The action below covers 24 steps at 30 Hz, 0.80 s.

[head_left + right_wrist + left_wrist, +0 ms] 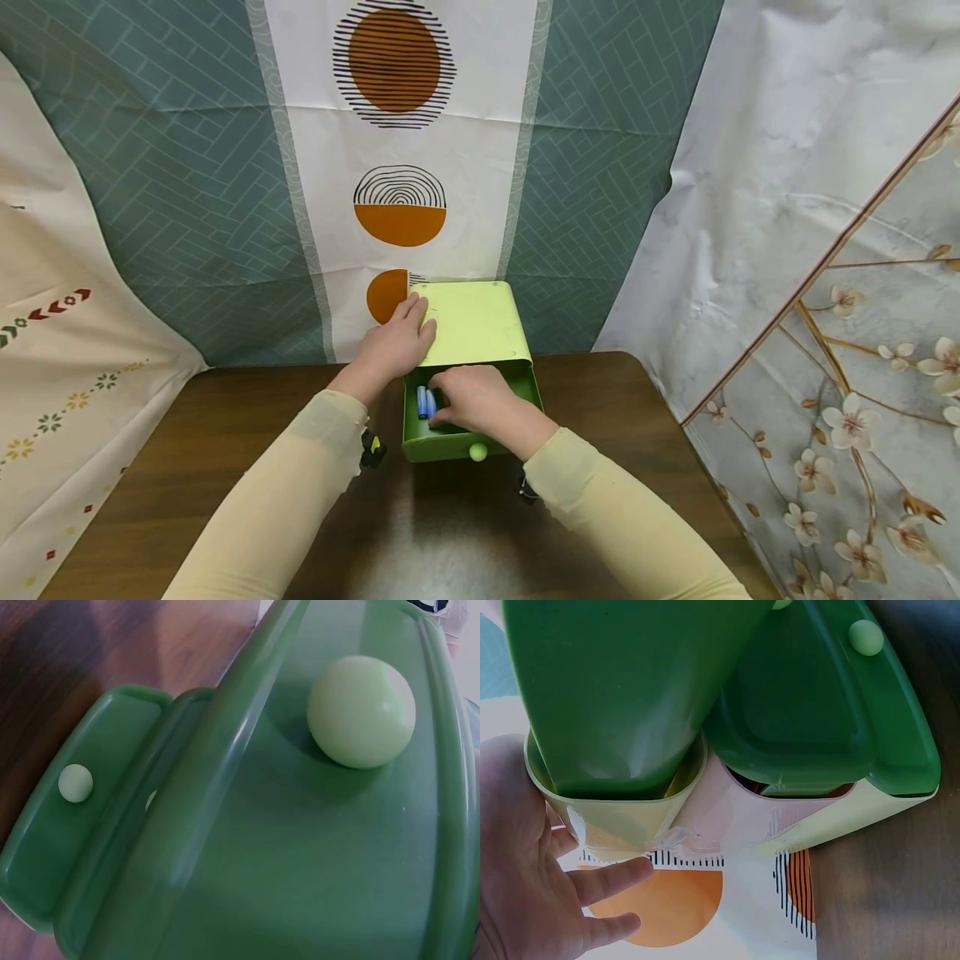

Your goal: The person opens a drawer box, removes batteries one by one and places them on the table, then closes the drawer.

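Note:
A small drawer cabinet with a pale yellow-green top [472,321] stands against the backdrop. Its green top drawer [442,450], with a round light-green knob [477,452], is pulled out. My left hand [393,342] rests along the cabinet's upper left edge, fingers extended; the left wrist view shows this hand [532,877] beside the casing. Inside the drawer, my right hand [480,400] pinches a blue battery-like cylinder [431,403] between thumb and finger. A similar blue cylinder [422,402] lies just left of it. The right wrist view hides the fingers behind the drawer front [322,847].
Below the pulled-out drawer, the cabinet has a middle drawer [795,697] and a bottom drawer [900,727] with its own knob [866,637]. A dark wooden table [262,433] carries the cabinet. Patterned cloth [600,167] hangs behind, with more cloth at both sides.

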Each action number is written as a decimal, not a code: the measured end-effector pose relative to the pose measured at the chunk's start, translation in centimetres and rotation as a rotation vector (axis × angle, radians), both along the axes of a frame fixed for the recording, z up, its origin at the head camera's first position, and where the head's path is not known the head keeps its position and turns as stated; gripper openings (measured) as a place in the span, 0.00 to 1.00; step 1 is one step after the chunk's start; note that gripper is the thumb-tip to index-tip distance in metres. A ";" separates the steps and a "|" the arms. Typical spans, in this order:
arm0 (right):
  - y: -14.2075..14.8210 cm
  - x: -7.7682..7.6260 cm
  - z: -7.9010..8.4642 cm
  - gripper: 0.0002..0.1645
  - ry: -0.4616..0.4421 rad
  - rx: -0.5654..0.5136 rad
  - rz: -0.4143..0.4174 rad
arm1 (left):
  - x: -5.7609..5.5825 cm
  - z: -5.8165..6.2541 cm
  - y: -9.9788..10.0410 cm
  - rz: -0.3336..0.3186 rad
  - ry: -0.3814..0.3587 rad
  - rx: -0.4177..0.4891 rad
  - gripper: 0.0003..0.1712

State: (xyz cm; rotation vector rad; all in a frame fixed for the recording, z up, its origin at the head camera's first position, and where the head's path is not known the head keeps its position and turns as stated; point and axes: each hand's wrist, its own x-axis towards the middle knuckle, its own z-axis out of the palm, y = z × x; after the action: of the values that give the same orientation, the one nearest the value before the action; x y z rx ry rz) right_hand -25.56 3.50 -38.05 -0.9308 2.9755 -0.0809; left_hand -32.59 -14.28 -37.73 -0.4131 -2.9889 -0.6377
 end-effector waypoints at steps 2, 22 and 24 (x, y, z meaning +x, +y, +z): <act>0.0 0.0 -0.1 0.24 0.004 0.001 0.000 | 0.0 0.0 0.1 -0.002 -0.003 0.001 0.40; 0.9 0.2 0.2 0.21 -0.059 -0.059 -0.002 | -0.3 -0.2 0.1 0.003 -0.022 0.006 0.41; 1.0 0.2 0.3 0.20 -0.064 -0.070 0.003 | -0.3 -0.2 0.1 0.004 -0.019 0.004 0.40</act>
State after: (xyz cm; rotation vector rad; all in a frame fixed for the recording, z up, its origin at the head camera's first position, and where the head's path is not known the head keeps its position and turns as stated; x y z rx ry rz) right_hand -25.35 4.53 -37.74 -0.9212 2.9300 -0.2113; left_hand -32.92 -14.21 -37.97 -0.4034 -3.0049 -0.6510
